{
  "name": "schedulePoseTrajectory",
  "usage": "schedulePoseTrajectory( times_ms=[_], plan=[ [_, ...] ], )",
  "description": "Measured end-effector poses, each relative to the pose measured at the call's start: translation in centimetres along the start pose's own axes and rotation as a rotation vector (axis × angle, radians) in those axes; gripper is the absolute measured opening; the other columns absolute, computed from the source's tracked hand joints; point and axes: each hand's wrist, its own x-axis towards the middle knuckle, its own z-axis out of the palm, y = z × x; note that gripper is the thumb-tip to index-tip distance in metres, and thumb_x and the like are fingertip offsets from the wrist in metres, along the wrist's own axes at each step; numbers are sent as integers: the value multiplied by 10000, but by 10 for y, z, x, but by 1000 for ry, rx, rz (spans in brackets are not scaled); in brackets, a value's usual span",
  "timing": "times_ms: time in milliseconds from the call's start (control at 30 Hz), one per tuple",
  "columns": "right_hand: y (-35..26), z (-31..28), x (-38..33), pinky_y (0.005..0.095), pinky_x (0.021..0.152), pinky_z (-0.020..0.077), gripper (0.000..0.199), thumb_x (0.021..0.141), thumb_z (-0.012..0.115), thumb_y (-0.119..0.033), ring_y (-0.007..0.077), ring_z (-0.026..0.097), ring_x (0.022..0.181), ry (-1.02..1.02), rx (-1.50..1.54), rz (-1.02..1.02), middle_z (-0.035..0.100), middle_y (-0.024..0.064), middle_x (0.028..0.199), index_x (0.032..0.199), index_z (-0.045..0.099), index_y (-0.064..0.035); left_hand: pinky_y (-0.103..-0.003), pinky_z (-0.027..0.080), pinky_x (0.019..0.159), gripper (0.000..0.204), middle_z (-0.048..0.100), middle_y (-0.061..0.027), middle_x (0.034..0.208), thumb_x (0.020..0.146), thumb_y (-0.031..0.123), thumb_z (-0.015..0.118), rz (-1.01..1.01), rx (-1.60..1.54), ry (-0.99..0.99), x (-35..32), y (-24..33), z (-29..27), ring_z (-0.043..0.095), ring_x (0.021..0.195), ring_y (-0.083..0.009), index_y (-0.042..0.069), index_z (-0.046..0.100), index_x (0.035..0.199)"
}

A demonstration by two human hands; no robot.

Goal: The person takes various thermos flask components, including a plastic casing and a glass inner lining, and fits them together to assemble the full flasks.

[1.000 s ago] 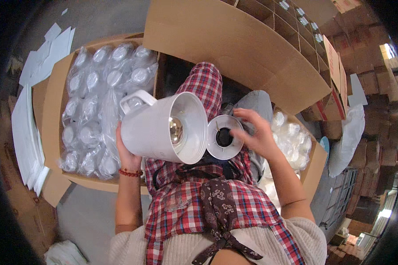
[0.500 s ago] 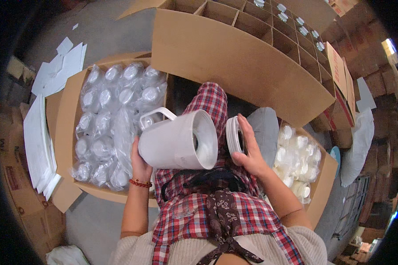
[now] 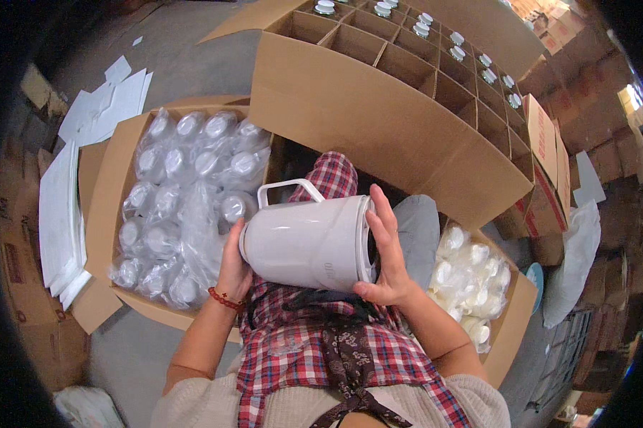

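We had the white jug body lying on its side at the centre of the frame, over our lap, its loop handle up and its open end turned right. Our left hand cupped the closed end, fingers curled around it in a firm grasp, a red bead bracelet on that wrist. Our right hand lay spread flat over the open end, fingers stretched upward, thumb hooked under the rim; whether a base disc sat beneath that palm, we could not tell. At left, an open carton held bagged silver flask liners. At lower right, another carton held bagged white discs. Along the top ran a large divided carton, with white caps showing in its far cells.
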Motion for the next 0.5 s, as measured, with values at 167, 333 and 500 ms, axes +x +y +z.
schedulePoseTrajectory(
  times_ms=[167, 333, 500],
  plan=[
    [-8, -6, -2, 625, 1044, 166, 828, 720, 664, -569, 513, 199, 1368, 2, -71, -166, 237, 286, 1493, 1397, 408, -168, -366, 486, 908, 501, 626, -102, 1185, 973, 440, 404, -143, 16, -95, 0, -4, 4, 608, 1064, -208, 43, 564, 1233],
    [-59, -33, 29, 661, 980, 221, 769, 668, 670, -590, 438, 256, 1376, -380, -169, -571, 315, 159, 1504, 1351, 484, -288, -497, 409, 1040, 575, 492, -156, 1372, 971, 473, 314, -451, 67, -410, 6, -13, -16, 498, 1243, -324, 97, 427, 1392],
    [-78, -42, 57, 635, 910, 300, 697, 713, 616, -577, 351, 376, 1337, -618, -148, -798, 408, 45, 1465, 1355, 475, -346, -524, 356, 1076, 612, 400, -172, 1442, 963, 500, 316, -609, 145, -494, 15, -8, -20, 443, 1289, -346, 102, 383, 1424]
  ],
)
